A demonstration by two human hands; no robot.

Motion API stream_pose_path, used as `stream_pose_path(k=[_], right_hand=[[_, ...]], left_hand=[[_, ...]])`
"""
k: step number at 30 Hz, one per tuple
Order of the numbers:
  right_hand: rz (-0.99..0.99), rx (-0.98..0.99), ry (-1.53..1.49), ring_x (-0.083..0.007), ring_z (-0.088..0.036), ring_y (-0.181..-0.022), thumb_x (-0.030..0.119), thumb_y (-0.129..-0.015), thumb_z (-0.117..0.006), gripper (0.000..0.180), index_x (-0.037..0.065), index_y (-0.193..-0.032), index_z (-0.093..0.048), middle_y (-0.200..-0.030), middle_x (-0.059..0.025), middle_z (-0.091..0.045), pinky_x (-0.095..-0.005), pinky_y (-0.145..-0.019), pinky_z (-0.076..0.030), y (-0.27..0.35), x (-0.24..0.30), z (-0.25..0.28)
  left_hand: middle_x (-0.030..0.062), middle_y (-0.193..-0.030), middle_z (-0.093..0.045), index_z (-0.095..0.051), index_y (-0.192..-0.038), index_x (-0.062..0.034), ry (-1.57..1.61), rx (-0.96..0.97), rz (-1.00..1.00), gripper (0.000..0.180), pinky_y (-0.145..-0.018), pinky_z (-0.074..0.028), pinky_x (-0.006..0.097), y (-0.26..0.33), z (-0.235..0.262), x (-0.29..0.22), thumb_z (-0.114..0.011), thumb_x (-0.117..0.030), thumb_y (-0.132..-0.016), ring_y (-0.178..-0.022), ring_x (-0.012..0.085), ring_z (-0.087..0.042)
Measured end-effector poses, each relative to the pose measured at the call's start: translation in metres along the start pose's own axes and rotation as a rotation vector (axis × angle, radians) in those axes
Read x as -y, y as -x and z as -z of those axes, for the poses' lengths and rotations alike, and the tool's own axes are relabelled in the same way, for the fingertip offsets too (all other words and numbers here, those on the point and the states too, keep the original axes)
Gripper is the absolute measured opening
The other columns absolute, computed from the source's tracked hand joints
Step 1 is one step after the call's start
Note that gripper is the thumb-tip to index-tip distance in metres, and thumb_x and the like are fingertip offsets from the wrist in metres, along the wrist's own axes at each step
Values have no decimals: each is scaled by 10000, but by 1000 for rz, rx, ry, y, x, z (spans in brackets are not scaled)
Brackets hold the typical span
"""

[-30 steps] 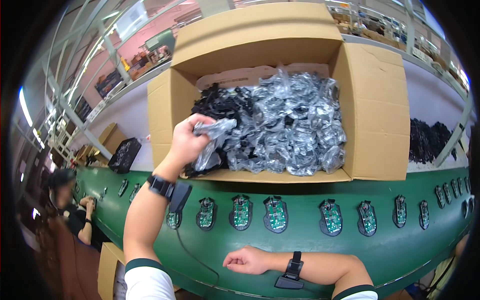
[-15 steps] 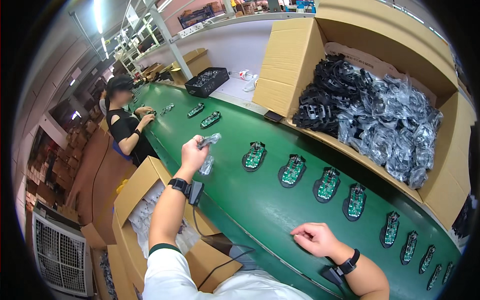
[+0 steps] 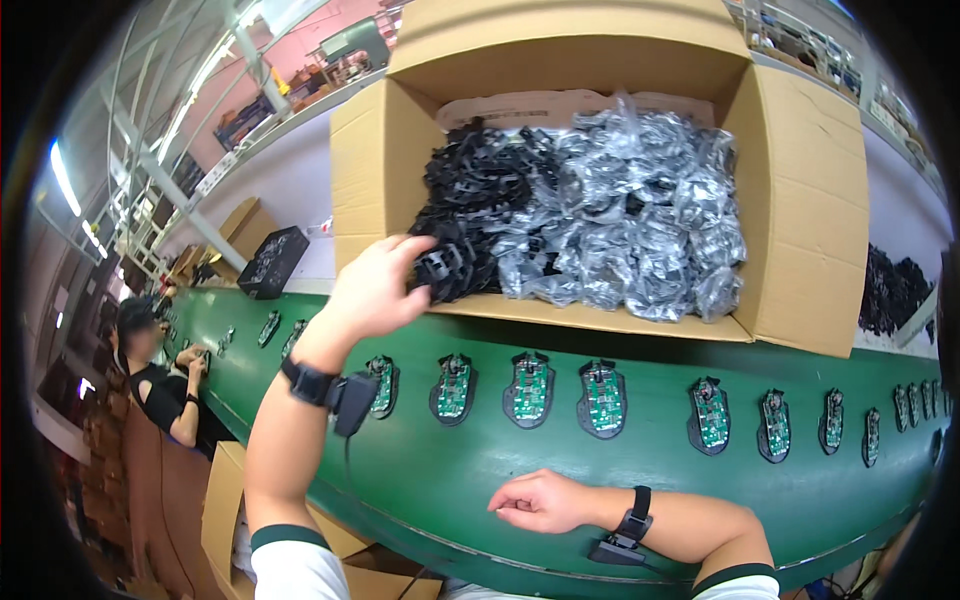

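My left hand is at the front left of a large cardboard box, thumb and fingers apart. Its fingertips reach the edge of a heap of black plastic parts in the box. Whether they touch a part is hard to see. On the green conveyor belt my right hand rests with fingers loosely bent and nothing visible in them. Beyond it lies a row of black computer-mouse bases with green circuit boards, among them one base just in front of the box.
Clear plastic bags of parts fill the box's right side. A black tray stands at the far left. A co-worker handles something small at the belt's left end. Another open box sits by my left side.
My left hand has let go of the clear plastic bag and moved right to the big box. The view has turned right. My right hand stays low over the belt.
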State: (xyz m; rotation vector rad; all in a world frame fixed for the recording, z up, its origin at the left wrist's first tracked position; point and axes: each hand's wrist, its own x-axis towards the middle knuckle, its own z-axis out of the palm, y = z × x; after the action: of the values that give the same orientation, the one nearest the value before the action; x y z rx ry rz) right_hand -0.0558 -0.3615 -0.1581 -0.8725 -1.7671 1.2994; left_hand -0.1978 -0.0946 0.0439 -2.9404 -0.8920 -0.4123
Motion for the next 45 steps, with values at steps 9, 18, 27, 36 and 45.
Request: stream_pose_path(k=[9, 18, 27, 36, 45], right_hand=[[45, 27, -81, -147, -659, -721, 160, -966, -630, 198, 25, -1100, -686, -866, -69, -696, -300, -653, -529, 2, -12, 3], [48, -4, -183, -201, -641, -677, 155, -953, -599, 188, 8, -1050, -665, -781, -91, -689, -349, -633, -506, 5, -12, 6], [-22, 29, -193, -136, -630, -689, 166, -966, -610, 200, 19, -1088, -670, -819, -47, -693, -305, -642, -508, 9, -2, 14], [-75, 79, -180, -75, -603, -667, 167, -972, -614, 204, 23, -1103, -675, -799, -18, -679, -261, -629, -492, 11, -7, 17], [-112, 44, -182, -26, -618, -726, 102, -967, -665, 209, 24, -1158, -701, -850, 3, -719, -211, -654, -503, 19, -11, 16]], left_hand=[[172, -1504, -486, -572, -1417, -171, -592, 313, -301, 735, -1133, -346, 463, -139, -80, -42, -749, -226, -706, -1370, 327, -459], [-8, -1019, -736, -765, -1072, -207, -765, 168, -395, 283, -1211, -186, 626, -170, -103, -39, -681, -175, -804, -1148, 218, -621], [-15, -1015, -759, -768, -1017, -243, -95, -411, -225, 231, -1113, -154, 764, -164, -52, -30, -680, -163, -819, -1320, 297, -544], [77, -950, -747, -709, -1160, -22, 556, -555, -68, 286, -807, -534, 278, -117, 0, 5, -615, -47, -892, -856, 114, -673], [67, -1050, -705, -619, -1194, 69, 1004, -440, 385, 291, -853, -538, 277, 138, -17, 34, -596, 17, -909, -925, 116, -659]])
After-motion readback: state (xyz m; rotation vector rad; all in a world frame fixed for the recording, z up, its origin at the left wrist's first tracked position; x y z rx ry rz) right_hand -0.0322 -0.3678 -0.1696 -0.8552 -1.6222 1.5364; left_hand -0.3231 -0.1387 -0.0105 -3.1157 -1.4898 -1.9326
